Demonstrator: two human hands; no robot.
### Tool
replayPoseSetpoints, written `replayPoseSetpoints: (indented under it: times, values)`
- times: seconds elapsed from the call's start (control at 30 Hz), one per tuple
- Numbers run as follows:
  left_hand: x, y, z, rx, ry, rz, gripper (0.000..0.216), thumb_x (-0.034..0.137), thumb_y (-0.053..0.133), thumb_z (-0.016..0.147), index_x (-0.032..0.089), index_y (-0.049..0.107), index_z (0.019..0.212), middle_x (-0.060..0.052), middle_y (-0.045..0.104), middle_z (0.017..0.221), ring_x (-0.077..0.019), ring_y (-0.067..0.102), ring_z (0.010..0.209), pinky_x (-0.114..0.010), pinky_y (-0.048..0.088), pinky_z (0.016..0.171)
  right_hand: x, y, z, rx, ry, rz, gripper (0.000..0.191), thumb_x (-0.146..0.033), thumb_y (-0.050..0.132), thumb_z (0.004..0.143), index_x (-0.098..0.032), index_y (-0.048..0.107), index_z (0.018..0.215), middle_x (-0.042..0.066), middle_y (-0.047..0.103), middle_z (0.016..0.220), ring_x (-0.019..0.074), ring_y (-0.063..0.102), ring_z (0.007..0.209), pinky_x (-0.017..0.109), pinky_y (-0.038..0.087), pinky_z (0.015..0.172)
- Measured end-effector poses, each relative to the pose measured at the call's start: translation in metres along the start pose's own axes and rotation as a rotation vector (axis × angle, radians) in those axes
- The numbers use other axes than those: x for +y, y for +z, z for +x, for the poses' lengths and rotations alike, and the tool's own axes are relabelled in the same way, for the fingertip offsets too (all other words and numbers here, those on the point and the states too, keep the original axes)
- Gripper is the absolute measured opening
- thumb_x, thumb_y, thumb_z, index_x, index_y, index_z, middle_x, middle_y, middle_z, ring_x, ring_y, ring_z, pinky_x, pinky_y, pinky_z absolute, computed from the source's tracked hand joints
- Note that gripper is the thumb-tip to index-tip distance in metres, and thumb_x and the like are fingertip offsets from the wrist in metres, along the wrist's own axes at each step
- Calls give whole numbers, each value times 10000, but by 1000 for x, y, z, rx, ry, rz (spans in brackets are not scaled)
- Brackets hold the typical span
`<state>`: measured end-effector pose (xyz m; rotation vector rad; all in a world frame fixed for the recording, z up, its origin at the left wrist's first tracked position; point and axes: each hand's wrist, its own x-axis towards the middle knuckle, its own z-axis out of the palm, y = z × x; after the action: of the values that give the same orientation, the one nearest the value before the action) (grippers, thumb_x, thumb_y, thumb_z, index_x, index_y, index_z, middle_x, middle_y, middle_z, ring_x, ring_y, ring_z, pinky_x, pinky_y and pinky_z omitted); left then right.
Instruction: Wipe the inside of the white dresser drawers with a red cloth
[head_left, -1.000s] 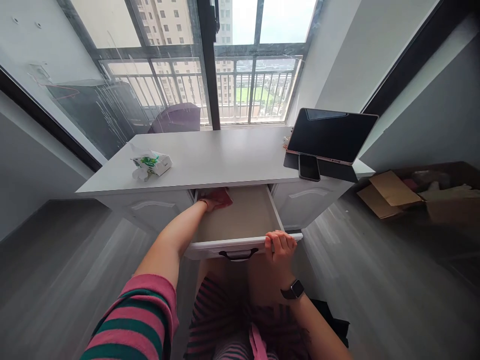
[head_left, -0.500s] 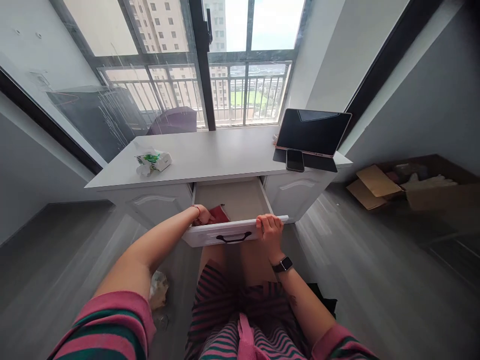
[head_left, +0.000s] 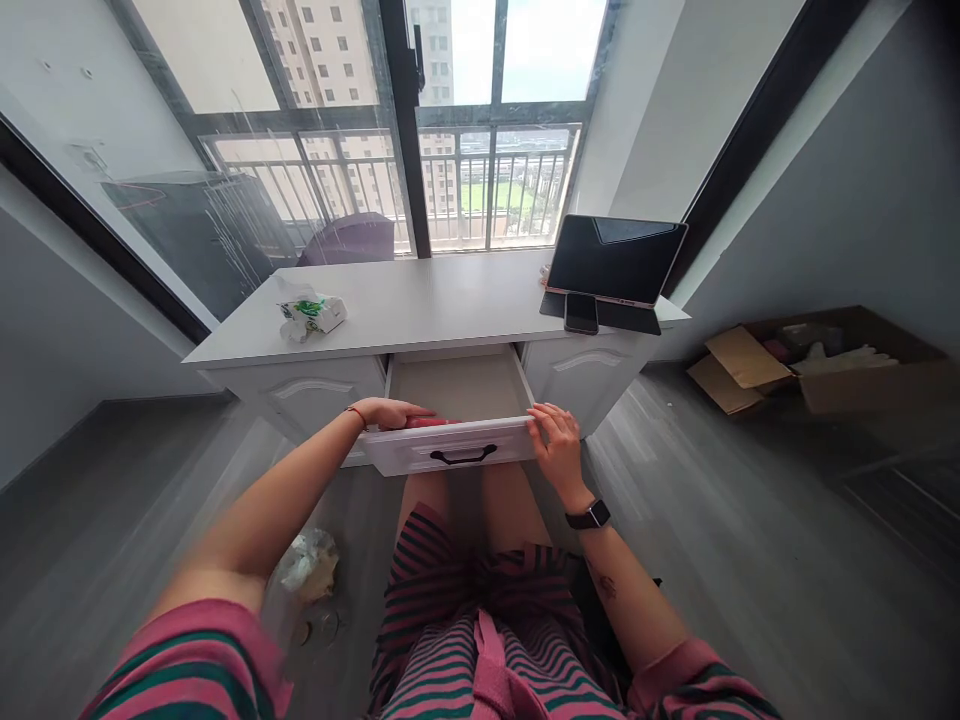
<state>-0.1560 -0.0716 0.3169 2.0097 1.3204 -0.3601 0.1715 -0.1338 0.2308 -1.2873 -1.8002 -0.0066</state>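
Note:
A white desk (head_left: 442, 310) has its middle drawer (head_left: 450, 445) pulled out, showing a bare beige bottom. My left hand (head_left: 390, 412) lies flat on a red cloth (head_left: 429, 422) at the front left rim of the drawer, fingers stretched over it. My right hand (head_left: 555, 440) rests on the drawer front's right end, fingers loosely curled over the top edge, a dark watch on the wrist. A black handle (head_left: 463, 457) sits in the middle of the drawer front.
On the desk stand a dark tablet (head_left: 615, 262) with a phone (head_left: 580, 312) in front, and a tissue pack (head_left: 313, 313) at the left. A cardboard box (head_left: 810, 365) lies on the floor at right. Crumpled wrapping (head_left: 307, 565) lies on the floor below my left arm.
My left hand has drawn the red cloth from the back of the drawer to its front rim. My right hand loosened its grip on the drawer front. The camera pulled back.

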Motion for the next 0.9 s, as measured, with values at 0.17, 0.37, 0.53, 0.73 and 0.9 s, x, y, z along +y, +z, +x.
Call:
replayPoseSetpoints:
  times: [0.17, 0.37, 0.53, 0.73, 0.9]
  values:
    - [-8, 15, -64, 356, 21, -96, 820, 57, 364, 613, 185, 376, 1423, -5, 519, 1385, -218, 494, 1219, -293, 394, 997, 20, -7, -8, -16, 26, -3, 314, -323, 391, 949, -213, 617, 1136, 89, 630, 1178, 246, 470, 1203, 494, 365, 1001]
    - [32, 128, -60, 1016, -359, 65, 802, -28, 306, 682, 163, 294, 1460, -86, 280, 1532, -269, 89, 1432, -547, 161, 1120, 25, -6, -8, -15, 24, 86, 301, -286, 400, 947, -222, 625, 1137, 78, 635, 1151, 234, 477, 1180, 478, 407, 997]
    - [68, 202, -19, 1126, -420, 51, 872, -38, 309, 716, 219, 36, 1504, -101, -29, 1575, -308, -101, 1416, -655, 123, 1075, 27, -10, -3, -30, 11, 99, 293, -270, 420, 935, -243, 636, 1132, 71, 646, 1117, 235, 516, 1118, 483, 431, 963]
    - [69, 210, 8, 1044, -278, 81, 957, -86, 320, 684, 320, -20, 1480, -31, -91, 1570, -297, -148, 1386, -579, 185, 1110, 32, -15, 4, -96, -7, 114, 284, -226, 431, 918, -245, 658, 1088, 53, 663, 1067, 221, 547, 1022, 439, 453, 919]
    - [90, 206, 45, 1061, -319, 65, 854, -77, 327, 723, 254, 139, 1487, -91, -23, 1572, -382, -172, 1351, -654, 182, 1076, 35, -16, 7, -132, -4, 146, 338, -156, 404, 891, -246, 659, 1093, 49, 663, 1065, 227, 540, 1018, 442, 452, 911]
